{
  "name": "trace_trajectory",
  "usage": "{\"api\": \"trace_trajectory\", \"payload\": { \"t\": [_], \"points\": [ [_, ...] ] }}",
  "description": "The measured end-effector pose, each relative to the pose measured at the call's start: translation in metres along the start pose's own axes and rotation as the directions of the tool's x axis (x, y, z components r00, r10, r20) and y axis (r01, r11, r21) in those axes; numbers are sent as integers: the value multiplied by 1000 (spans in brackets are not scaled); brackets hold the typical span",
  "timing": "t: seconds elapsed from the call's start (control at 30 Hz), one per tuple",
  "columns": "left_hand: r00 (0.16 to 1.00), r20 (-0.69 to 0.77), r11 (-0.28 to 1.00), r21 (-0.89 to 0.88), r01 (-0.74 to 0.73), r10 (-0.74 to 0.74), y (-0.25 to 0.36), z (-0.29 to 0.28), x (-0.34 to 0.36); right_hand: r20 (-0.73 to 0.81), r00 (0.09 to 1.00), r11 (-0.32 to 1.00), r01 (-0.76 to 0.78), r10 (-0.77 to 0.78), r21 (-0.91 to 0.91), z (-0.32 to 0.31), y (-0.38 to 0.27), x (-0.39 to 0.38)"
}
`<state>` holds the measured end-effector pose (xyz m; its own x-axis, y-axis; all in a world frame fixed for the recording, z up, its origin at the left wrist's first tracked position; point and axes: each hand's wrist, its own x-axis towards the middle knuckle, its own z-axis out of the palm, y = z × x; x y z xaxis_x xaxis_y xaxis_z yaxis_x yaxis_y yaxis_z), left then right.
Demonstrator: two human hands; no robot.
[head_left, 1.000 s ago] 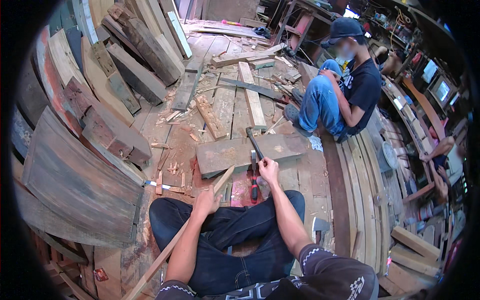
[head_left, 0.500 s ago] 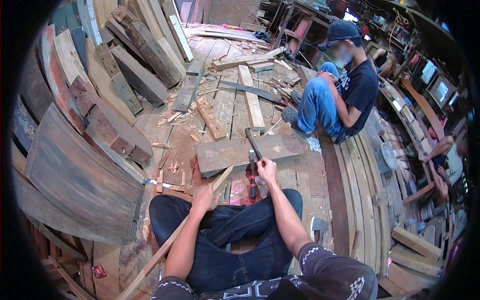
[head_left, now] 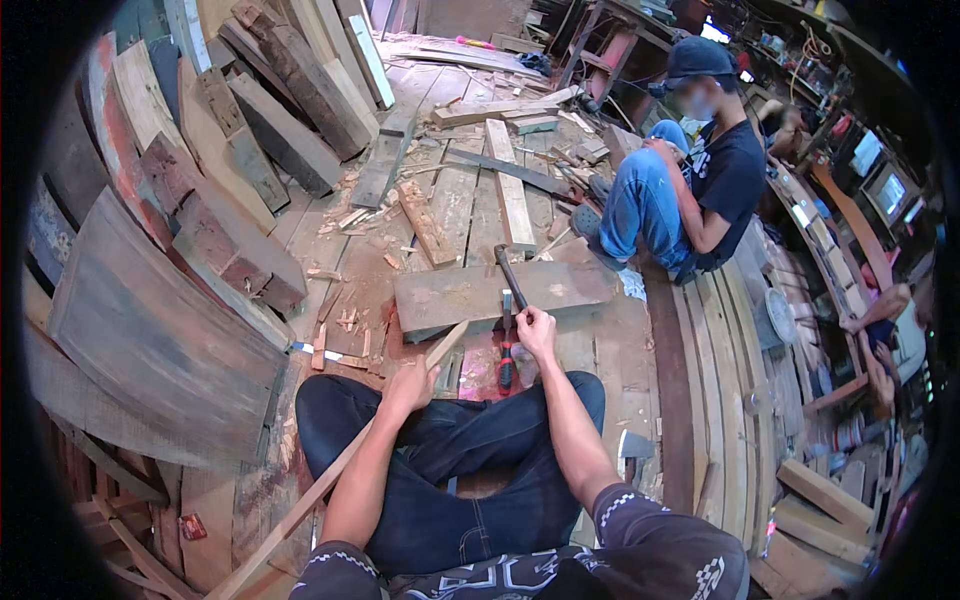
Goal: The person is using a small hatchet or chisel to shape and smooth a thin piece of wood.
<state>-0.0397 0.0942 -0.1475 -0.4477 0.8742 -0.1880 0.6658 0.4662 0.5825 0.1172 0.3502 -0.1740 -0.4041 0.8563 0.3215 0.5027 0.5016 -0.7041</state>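
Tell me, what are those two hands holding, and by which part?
The left hand holds a long wooden strip near its tapered far end. The right hand holds a dark, hammer-like tool by its handle's near end.

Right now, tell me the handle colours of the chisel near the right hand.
The handle is red and black, in the head view.

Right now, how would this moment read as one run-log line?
left hand: holds long wooden strip | right hand: holds dark hammer-like tool | nearby: thick wooden block, red-and-black-handled chisel
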Motion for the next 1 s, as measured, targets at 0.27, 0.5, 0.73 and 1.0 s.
{"api": "trace_trajectory", "payload": {
  "t": [0.27,0.5,0.73,1.0],
  "points": [
    [997,-76,999,-31,17,-19,-2,12,-2,-32,995,996,94,-94,-6,-7,-2,-10],
    [963,-266,998,-62,33,-49,15,-15,-7,89,996,988,31,-18,-150,0,-26,-39],
    [955,-280,995,-30,95,-99,-3,-8,2,428,797,755,-53,426,-654,4,-38,-48],
    [958,-255,992,-8,130,-128,2,-6,4,438,800,787,-68,411,-614,18,-13,-45]
  ]
}}
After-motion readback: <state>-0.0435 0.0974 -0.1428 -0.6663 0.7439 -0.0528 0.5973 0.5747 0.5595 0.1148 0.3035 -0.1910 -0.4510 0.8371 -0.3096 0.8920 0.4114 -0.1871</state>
